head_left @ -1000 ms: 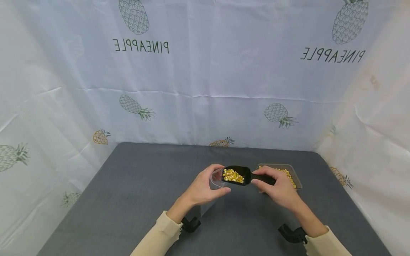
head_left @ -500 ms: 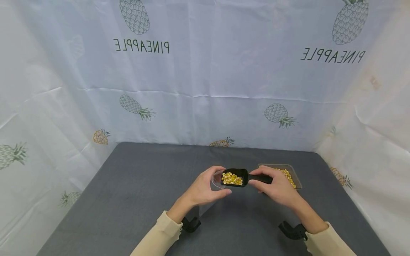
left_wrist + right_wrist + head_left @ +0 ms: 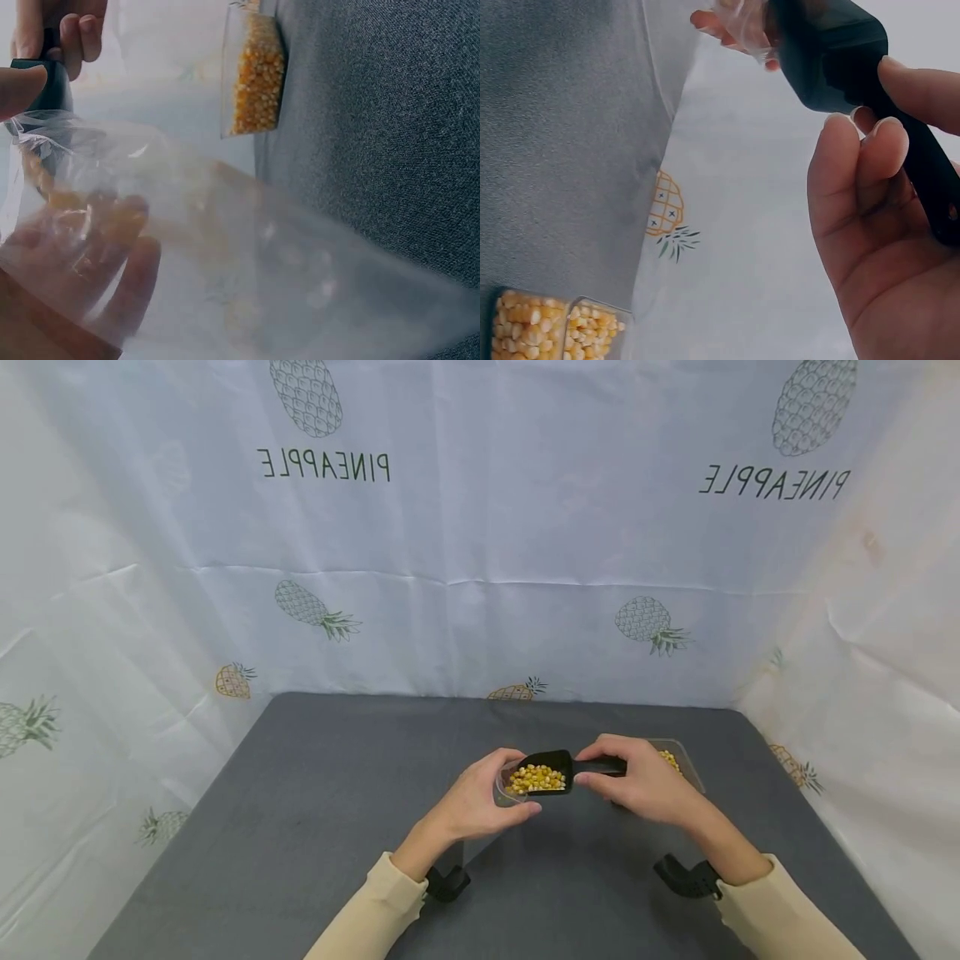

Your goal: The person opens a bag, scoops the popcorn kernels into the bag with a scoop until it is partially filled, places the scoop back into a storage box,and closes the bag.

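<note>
A black scoop (image 3: 546, 772) heaped with yellow corn kernels (image 3: 536, 779) hung above the middle of the grey worktop (image 3: 315, 810), its open end resting at the mouth of a clear plastic bag (image 3: 507, 782). The right hand (image 3: 637, 781) had its grip clenched round the scoop's handle, thumb on one side and fingers (image 3: 862, 161) wrapped on the other, as the right wrist view showed. The left hand (image 3: 480, 797) held the bag, grip closed on the thin film with the thumb below the mouth and the fingers (image 3: 112, 247) behind it (seen through the plastic from the left wrist). Just behind the right hand sat a clear tray (image 3: 686, 760) of more kernels, near the worktop's far right corner. A pale pineapple-printed curtain (image 3: 480, 543) stood around the worktop.
</note>
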`<state>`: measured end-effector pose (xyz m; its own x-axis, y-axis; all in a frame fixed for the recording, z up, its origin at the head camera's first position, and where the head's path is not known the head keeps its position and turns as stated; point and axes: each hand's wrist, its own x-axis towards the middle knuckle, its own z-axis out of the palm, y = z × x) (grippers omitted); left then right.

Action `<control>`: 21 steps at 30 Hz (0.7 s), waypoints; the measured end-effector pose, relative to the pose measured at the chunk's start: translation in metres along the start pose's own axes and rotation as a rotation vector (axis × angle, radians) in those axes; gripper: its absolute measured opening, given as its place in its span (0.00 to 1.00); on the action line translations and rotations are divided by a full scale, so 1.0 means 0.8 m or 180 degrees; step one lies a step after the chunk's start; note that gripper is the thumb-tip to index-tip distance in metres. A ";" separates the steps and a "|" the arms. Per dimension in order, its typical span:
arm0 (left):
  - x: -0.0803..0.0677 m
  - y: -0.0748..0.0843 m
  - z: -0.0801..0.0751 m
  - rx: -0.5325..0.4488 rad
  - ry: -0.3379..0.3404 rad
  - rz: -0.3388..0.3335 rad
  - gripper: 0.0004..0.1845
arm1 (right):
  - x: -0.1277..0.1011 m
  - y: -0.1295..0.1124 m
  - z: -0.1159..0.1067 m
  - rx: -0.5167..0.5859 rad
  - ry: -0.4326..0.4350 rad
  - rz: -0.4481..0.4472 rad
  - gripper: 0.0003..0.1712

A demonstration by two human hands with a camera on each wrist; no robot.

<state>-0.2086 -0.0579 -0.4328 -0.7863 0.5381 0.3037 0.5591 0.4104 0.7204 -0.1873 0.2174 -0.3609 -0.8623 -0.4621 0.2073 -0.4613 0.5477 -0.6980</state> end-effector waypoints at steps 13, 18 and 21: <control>0.000 -0.003 -0.001 -0.0086 0.0045 0.0068 0.32 | 0.009 -0.014 -0.006 -0.0298 -0.0002 -0.0266 0.12; 0.001 -0.004 -0.001 -0.0121 0.0081 0.0174 0.30 | 0.011 -0.023 -0.010 -0.0371 -0.0040 -0.0331 0.12; 0.001 -0.003 -0.002 -0.0122 0.0090 0.0205 0.29 | 0.012 -0.026 -0.011 -0.0444 -0.0058 -0.0358 0.12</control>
<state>-0.2108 -0.0598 -0.4336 -0.7563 0.5414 0.3672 0.5988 0.3468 0.7219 -0.1875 0.2076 -0.3381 -0.8003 -0.5376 0.2654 -0.5802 0.5827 -0.5691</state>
